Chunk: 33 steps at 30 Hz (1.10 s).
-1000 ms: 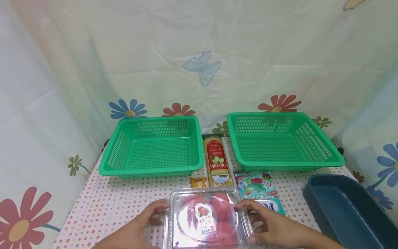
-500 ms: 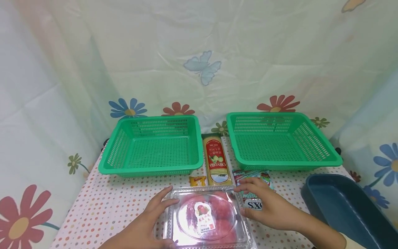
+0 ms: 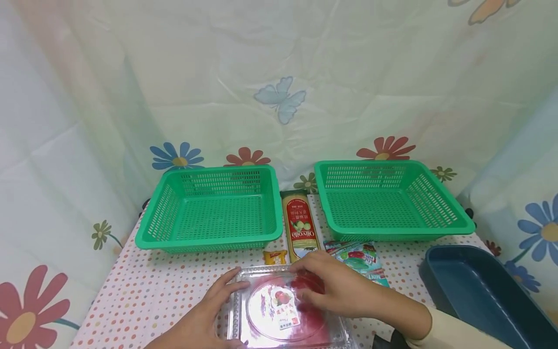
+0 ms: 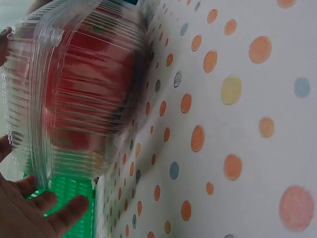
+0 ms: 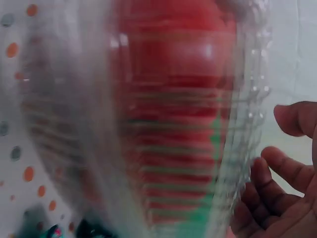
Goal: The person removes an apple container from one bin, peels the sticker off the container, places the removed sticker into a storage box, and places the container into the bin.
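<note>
A clear plastic clamshell box [image 3: 266,334] with red round fruit inside lies at the near edge of the head view, a fruit-printed label [image 3: 285,308] on its lid. My left hand [image 3: 202,312] rests on the box's left rim, fingers spread. Over the right part of the lid is my right hand [image 3: 333,286], its fingers loosely bent. The right wrist view shows those fingers [image 5: 277,183] beside the blurred lid edge; whether they touch it I cannot tell. Seen from the left wrist, the ribbed box side [image 4: 84,94] stands beside fingers [image 4: 69,215].
Two green baskets [image 3: 209,245] [image 3: 401,231] stand at the back. Between them lies an Olivoilà pasta packet [image 3: 301,223], with a small yellow packet [image 3: 275,257] nearby. A Fox's candy bag [image 3: 357,257] is partly behind the right arm. A dark blue tub [image 3: 453,249] sits at right.
My right hand has left the box's right side and moved left over the lid. My left hand has shifted up from the left side onto the rim. The box has hardly moved.
</note>
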{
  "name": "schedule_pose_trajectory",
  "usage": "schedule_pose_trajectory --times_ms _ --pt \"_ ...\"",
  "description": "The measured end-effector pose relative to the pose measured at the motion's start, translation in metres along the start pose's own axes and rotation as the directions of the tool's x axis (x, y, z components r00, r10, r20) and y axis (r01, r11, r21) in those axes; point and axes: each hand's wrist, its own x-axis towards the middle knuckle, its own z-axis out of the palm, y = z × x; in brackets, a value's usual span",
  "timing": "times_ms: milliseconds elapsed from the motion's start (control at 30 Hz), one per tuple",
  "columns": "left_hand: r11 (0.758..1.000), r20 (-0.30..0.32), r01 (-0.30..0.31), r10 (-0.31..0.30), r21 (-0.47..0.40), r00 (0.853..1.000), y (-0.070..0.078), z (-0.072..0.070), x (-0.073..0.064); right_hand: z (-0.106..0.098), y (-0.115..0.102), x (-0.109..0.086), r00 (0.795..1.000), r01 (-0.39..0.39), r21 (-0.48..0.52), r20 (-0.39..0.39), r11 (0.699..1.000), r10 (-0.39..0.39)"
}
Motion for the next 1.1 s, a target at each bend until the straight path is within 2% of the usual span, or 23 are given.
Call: schedule_pose_trajectory --times_ms 167,367,500,700,1100 --pt "1.000 -0.006 -0.007 0.007 0.001 1.000 0.000 0.000 -0.001 0.009 -0.005 0.013 0.997 -0.016 -0.008 0.077 1.000 0.017" --pt "1.000 0.004 0.016 -0.016 -0.021 1.000 0.001 0.001 -0.001 0.014 -0.008 0.022 0.994 0.004 -0.078 0.110 0.997 0.005" --pt "0.998 0.012 0.042 -0.042 -0.035 0.999 0.001 0.001 -0.001 0.015 -0.008 0.023 0.993 0.058 -0.108 0.110 0.992 -0.047" --pt "1.000 -0.011 -0.016 0.016 -0.013 1.000 -0.002 0.002 -0.001 0.018 -0.006 0.024 0.991 0.100 -0.125 0.101 0.987 -0.088" --pt "0.999 0.005 -0.017 0.018 -0.039 1.000 -0.004 0.002 -0.001 0.020 -0.007 0.024 0.992 0.078 -0.057 0.107 0.995 -0.072"
